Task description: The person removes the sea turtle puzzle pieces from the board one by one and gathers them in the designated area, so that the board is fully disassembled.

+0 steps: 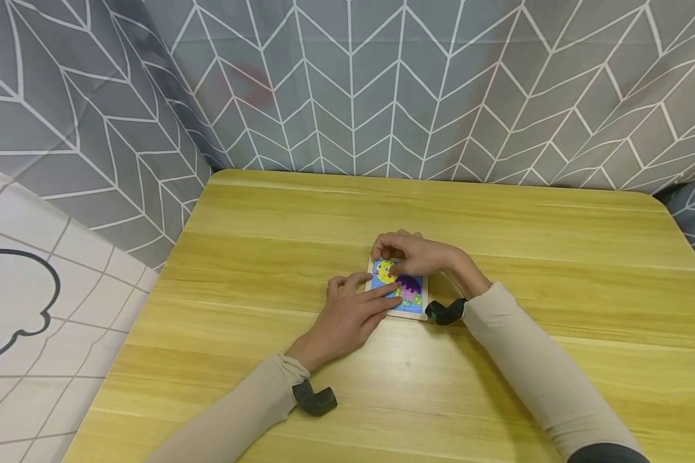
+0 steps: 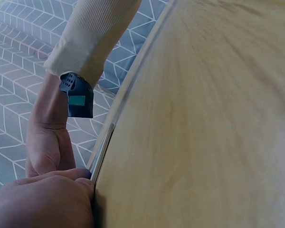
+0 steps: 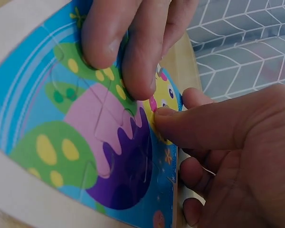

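A small jigsaw puzzle (image 1: 409, 290) in a pale frame lies on the table, its assembled picture showing a yellow smiling face, a purple and pink body and green shapes on blue. My left hand (image 1: 345, 318) reaches in from the lower left, with extended fingers resting on the picture. At the far edge, my right hand (image 1: 421, 254) has its thumb (image 3: 180, 124) on the yellow face and its other fingers curled beside the edge. In the left wrist view the puzzle's thin edge (image 2: 103, 151) shows beyond the left hand's knuckles.
The wooden table (image 1: 266, 244) has a light striped grain and rounded far corners. Behind it hangs a grey curtain (image 1: 376, 83) with white chevron lines. A white tiled surface (image 1: 92, 321) borders the left side. Each wrist wears a dark camera mount (image 1: 315, 400).
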### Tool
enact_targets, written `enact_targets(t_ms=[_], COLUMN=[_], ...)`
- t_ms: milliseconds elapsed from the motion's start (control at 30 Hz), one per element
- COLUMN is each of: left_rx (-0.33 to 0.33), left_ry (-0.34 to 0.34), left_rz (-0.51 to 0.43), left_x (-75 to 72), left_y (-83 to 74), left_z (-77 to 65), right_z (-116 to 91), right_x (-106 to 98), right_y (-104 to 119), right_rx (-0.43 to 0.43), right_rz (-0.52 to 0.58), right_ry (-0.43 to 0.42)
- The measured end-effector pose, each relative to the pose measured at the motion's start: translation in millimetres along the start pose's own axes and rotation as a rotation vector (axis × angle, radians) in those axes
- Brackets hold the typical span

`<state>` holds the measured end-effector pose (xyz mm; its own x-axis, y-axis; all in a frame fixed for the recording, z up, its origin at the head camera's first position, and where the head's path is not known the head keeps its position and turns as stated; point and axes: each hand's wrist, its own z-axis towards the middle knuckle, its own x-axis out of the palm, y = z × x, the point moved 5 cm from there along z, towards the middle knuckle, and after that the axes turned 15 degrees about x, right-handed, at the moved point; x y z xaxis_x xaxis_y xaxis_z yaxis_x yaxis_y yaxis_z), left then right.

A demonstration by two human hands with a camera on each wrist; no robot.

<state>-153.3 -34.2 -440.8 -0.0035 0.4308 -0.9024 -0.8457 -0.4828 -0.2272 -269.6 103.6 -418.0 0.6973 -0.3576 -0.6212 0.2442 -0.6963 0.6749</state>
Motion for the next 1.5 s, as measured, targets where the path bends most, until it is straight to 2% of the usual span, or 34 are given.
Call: enact_targets(t_ms=[333, 800, 1133, 1500], left_rx=[-0.005, -0.002, -0.017, -0.022], left_ry=[0.002, -0.005, 0.008, 0.018], left_rz=[-0.008, -0.010, -0.020, -0.016], left_x=[0.2, -0.7, 1.0, -0.1], left_y=[0.0, 0.0, 1.1, 1.1], left_z=[0.3, -0.9, -0.8, 0.2], right_z=[-1, -1, -2, -7], right_x=[3, 4, 1, 5], right_y=[1, -5, -11, -9], right_rx=[-0.051, -0.069, -0.062, -0.092], right_rz=[0.110, 0.155, 0.166, 0.139], right_ry=[0.032, 0.036, -0.036, -0.171])
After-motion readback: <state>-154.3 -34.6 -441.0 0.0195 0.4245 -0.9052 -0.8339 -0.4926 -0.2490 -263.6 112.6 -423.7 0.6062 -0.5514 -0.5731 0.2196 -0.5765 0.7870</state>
